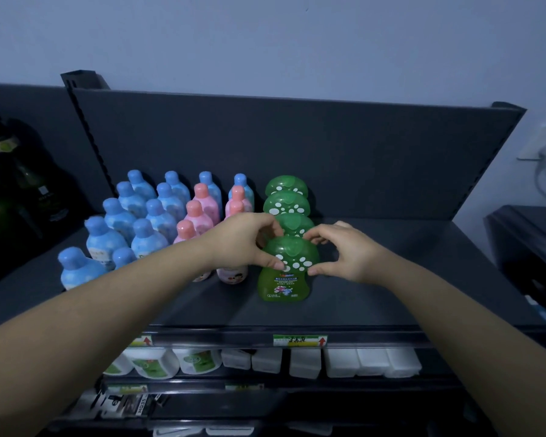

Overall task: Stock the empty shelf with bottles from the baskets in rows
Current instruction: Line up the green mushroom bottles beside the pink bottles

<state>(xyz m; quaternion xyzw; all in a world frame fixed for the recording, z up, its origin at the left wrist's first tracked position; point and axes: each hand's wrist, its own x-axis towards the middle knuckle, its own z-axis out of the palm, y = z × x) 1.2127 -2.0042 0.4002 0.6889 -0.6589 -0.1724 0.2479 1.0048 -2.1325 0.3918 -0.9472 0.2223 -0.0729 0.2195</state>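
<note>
My left hand (pixel 246 241) and right hand (pixel 344 250) pinched the front green bottle (pixel 286 272), seating it near the shelf (pixel 391 279) front edge; next, releasing without tipping.

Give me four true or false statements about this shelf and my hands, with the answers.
1. The left hand and the right hand both grip the front green bottle. True.
2. The green row holds six bottles. False: four green bottles show.
3. The pink bottles stand left of the green row. True.
4. The front green bottle lies on its side. False: it stands upright on the shelf.
</note>
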